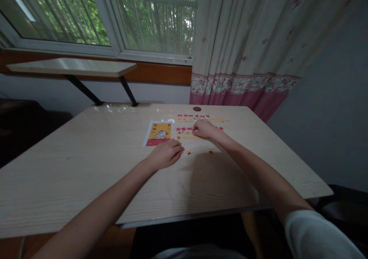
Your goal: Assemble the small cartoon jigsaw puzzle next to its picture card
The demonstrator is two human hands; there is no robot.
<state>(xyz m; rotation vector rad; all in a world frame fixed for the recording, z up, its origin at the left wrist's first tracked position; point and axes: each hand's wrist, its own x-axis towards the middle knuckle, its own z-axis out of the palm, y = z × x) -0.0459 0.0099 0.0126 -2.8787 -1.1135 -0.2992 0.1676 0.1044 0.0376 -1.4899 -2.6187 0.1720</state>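
Observation:
My left hand [166, 153] rests on the wooden table [86, 163], fingers curled loosely, just below a small picture card [158, 133] that shows a white animal on yellow and red. My right hand [203, 129] lies farther out, fingers pinched together among several small yellow and red puzzle pieces [201, 119] laid in rows. Whether a piece is between those fingers is hidden. Two loose pieces [188, 152] lie nearer to me, between the hands.
A round cable hole [197, 109] sits near the table's far edge. A narrow shelf on black brackets [74, 66] hangs below the window. A flowered curtain [247, 48] hangs at the right. Dark seats stand to the left and right.

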